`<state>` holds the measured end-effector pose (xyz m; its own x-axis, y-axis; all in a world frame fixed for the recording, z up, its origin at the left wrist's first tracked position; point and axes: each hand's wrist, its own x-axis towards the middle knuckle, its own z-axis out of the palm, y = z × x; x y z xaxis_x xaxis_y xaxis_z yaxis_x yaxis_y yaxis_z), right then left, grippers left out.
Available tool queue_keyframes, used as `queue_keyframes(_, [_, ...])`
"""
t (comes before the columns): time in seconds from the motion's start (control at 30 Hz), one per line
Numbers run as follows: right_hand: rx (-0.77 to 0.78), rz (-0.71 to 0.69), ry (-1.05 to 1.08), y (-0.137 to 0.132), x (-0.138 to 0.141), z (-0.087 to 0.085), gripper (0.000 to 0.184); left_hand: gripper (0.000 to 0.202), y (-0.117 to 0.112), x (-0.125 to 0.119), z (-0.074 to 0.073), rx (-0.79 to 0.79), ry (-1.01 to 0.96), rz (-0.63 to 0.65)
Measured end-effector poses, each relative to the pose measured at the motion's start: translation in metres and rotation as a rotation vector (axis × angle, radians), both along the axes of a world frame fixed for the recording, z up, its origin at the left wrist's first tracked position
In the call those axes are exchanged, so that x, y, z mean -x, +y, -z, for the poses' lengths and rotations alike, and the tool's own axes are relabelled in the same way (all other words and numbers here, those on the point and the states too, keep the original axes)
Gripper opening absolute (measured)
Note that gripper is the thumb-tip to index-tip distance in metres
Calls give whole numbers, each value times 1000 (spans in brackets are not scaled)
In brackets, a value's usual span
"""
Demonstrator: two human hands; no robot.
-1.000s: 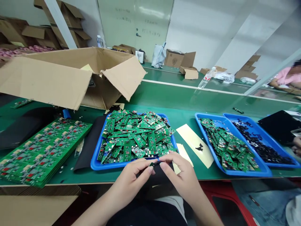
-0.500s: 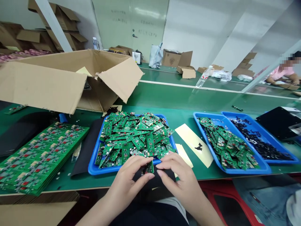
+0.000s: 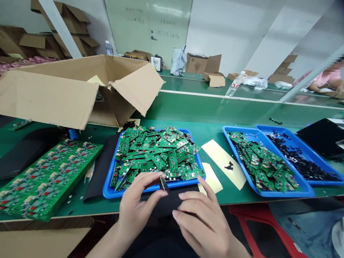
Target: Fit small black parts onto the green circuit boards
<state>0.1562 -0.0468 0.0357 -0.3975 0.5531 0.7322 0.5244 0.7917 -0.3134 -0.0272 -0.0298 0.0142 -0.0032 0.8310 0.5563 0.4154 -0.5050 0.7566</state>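
Observation:
A small circuit board [image 3: 163, 183], seen nearly edge-on with a dark part on it, is pinched between the thumb and fingers of my left hand [image 3: 136, 204]. Just to the right, my right hand [image 3: 205, 216] hovers apart from the board, its fingers spread and curved, with nothing visible in them. Both hands are in front of a blue tray [image 3: 109, 193] heaped with loose green circuit boards [image 3: 158, 161]. The near rim of that tray is partly hidden behind my left hand.
Panels of joined boards [image 3: 48, 179] are stacked at left, below a large open carton [image 3: 48, 95]. Yellow paper [image 3: 215, 150] bearing small black parts [image 3: 229, 166] lies right of the tray. Farther right are a second board tray [image 3: 306, 192] and one of black pieces [image 3: 309, 166]. Another person [image 3: 326, 82] sits beyond.
My right hand has drawn away from the board, down and to the right, and its fingers have spread. My left hand has shifted slightly left and turned the board edge-on.

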Motion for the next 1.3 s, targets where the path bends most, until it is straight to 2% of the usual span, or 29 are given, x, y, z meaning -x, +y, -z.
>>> queue_keyframes(0.07, [2, 17, 68, -2, -9, -2, 16, 23, 1, 2, -4, -74, 33, -7])
queue_keyframes(0.17, [96, 61, 203, 1, -19, -8, 30, 21, 2, 2, -12, -185, 123, 23])
queue_keyframes(0.23, [252, 30, 204, 6, -20, -12, 32, 20, 1, 1, -18, -216, 183, 56])
queue_keyframes(0.37, [560, -90, 109, 13, -7, -15, 22, 20, -1, 2, -26, -306, 287, 104])
queue_keyframes(0.47, [699, -143, 182, 15, 1, -14, 12, 22, 0, 5, -27, -394, 377, 83])
queue_keyframes(0.6, [839, -116, 272, 12, 1, -17, 12, 22, 1, 7, -23, -463, 450, 28])
queue_keyframes(0.8, [1233, -243, 425, 7, -2, -21, 17, 24, 0, 6, -24, -484, 461, 4])
queue_keyframes(0.9, [1317, -275, 540, 11, 1, -19, 16, 27, -2, 7, -25, -458, 427, 13])
queue_keyframes(1.07, [1452, -413, 637, 22, 5, -13, 21, 32, -3, 7, -25, -428, 403, 58])
queue_keyframes(1.3, [1481, -379, 606, 29, 3, -6, 22, 23, -2, 7, -24, -444, 414, 115])
